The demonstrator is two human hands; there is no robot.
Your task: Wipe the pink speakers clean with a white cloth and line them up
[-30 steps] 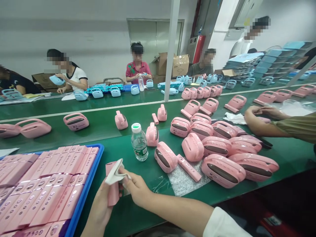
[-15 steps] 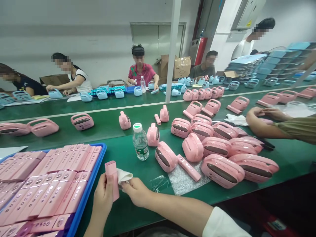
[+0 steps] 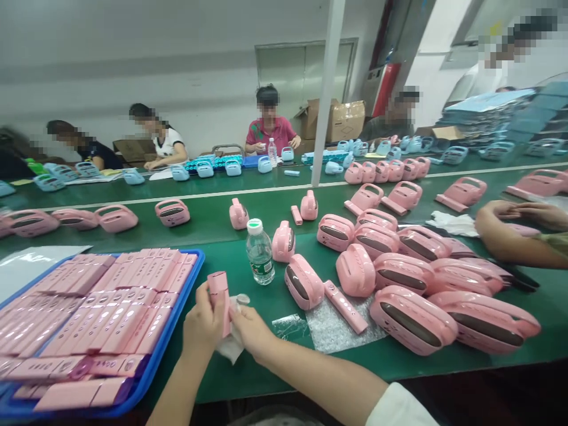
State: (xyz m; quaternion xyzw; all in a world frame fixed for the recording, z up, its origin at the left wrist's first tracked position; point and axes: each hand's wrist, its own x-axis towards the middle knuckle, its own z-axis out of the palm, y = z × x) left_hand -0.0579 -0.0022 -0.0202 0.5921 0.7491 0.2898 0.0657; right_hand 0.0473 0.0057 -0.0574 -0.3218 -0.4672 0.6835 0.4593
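Note:
My left hand (image 3: 200, 324) is wrapped round a slim pink rectangular stick (image 3: 217, 284), held upright above the green work surface. Against its right side, my right hand (image 3: 254, 332) grips a white cloth (image 3: 232, 350) that hangs below the fingers. The stick resembles a small handheld microphone, though its front is partly covered. To the left, a blue tray (image 3: 166, 349) holds rows of similar pink sticks with small buttons. Another pink stick (image 3: 345, 306) lies on bubble wrap (image 3: 326, 331), beside pink handled speaker-like units (image 3: 304, 283).
A clear water bottle (image 3: 260, 254) stands beyond my hands. Several pink units (image 3: 412, 316) crowd the right side, near a co-worker's arm (image 3: 510, 239). A white post (image 3: 327, 94) rises behind the pink units. Across the line, people sit by blue units (image 3: 233, 168).
The camera view has shifted left, so most things appear further right. My right hand has come closer to the stick, and the cloth now hangs lower beneath it.

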